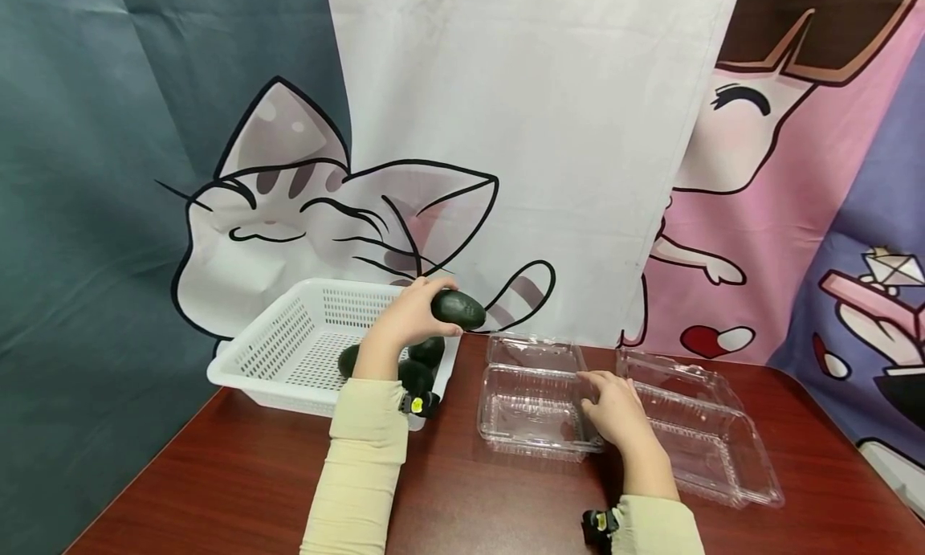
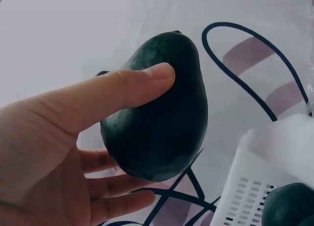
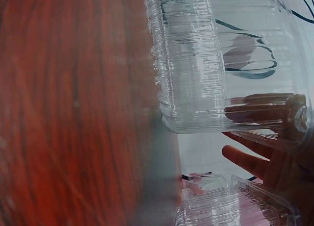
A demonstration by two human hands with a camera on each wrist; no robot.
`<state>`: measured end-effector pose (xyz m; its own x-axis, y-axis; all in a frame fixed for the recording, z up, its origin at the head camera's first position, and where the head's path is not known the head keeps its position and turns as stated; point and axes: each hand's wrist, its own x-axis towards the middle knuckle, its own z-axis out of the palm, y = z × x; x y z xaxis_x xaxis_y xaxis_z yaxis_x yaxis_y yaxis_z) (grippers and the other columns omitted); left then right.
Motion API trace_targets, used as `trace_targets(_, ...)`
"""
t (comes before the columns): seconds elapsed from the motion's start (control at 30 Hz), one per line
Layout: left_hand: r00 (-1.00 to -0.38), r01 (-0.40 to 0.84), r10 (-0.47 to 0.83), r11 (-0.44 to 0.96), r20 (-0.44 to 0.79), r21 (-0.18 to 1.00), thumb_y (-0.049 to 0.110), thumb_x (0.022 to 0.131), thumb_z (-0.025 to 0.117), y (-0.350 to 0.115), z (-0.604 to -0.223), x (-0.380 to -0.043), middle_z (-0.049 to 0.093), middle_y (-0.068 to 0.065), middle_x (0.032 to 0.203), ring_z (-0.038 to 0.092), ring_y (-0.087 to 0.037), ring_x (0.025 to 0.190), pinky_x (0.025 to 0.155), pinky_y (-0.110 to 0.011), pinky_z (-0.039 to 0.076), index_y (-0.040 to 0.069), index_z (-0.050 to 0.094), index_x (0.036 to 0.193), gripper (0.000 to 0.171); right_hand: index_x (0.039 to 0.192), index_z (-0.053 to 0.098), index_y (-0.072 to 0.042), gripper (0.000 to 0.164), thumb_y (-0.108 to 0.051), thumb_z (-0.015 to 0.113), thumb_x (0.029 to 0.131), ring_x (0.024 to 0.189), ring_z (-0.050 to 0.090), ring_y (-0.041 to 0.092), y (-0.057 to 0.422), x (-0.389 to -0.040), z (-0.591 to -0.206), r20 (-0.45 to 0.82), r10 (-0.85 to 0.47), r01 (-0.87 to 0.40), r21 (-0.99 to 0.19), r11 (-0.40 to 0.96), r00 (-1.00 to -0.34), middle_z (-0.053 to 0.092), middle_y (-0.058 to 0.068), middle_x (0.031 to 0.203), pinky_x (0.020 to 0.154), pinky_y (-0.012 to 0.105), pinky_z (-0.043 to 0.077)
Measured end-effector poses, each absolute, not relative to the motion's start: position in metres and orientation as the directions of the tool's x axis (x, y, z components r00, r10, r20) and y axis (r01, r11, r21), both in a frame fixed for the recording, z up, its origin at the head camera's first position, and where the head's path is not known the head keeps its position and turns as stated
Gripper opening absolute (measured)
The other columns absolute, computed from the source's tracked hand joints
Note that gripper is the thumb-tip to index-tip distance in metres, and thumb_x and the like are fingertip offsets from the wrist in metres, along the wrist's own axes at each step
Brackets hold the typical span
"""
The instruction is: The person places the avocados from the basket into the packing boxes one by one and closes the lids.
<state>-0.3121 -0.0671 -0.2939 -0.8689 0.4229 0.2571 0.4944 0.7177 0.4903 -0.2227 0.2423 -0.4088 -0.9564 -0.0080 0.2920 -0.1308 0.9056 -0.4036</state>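
Observation:
In the head view my left hand (image 1: 412, 318) is raised over the right side of a white basket (image 1: 249, 382). It grips a dark green avocado (image 1: 458, 309); the left wrist view shows the thumb across the front of the fruit and the other fingers behind and below. My right hand (image 1: 617, 410) holds the right side wall of a clear plastic container (image 1: 538, 444). Through the plastic, the right wrist view shows the thumb (image 3: 260, 110), while other fingers (image 3: 245, 162) lie outside the wall. The container's hinged lid (image 1: 535, 352) lies open behind it.
Several more avocados (image 1: 428, 351) lie in the basket's right part, partly hidden by the left forearm. A second clear container (image 1: 701, 459), lid open, sits to the right of my right hand. Behind the reddish-brown table (image 1: 470, 507) hangs a cartoon-printed cloth (image 1: 564, 137).

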Motion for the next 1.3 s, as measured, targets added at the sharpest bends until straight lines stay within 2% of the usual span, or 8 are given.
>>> trace_targets(0.2,-0.869,0.494,0.412,0.733,0.273,0.468,0.034,0.069,0.08,-0.061,-0.297,-0.311,0.043,-0.012,0.131,0.047,-0.03,0.111,0.086,-0.047,0.042,0.024,0.05,0.129,0.068,0.12,0.06,-0.001,0.041,-0.004,0.063,0.079,0.117,0.043,0.043,0.243,-0.222,-0.41,0.293,-0.007,-0.13,-0.404,0.906,-0.956,0.053,0.025,0.12,0.103,0.061,0.015)
trace_targets(1.3,-0.844,0.532,0.476,0.69,0.246,0.491,0.03,0.067,0.082,-0.027,-0.307,-0.305,0.049,-0.007,0.119,0.054,-0.024,0.1,0.083,-0.042,0.044,0.023,0.052,0.128,0.068,0.122,0.058,-0.001,0.041,-0.006,0.062,0.081,0.119,0.039,0.045,0.243,-0.222,-0.408,0.268,-0.002,-0.119,-0.419,0.9,-0.963,0.052,0.025,0.123,0.104,0.059,0.013)
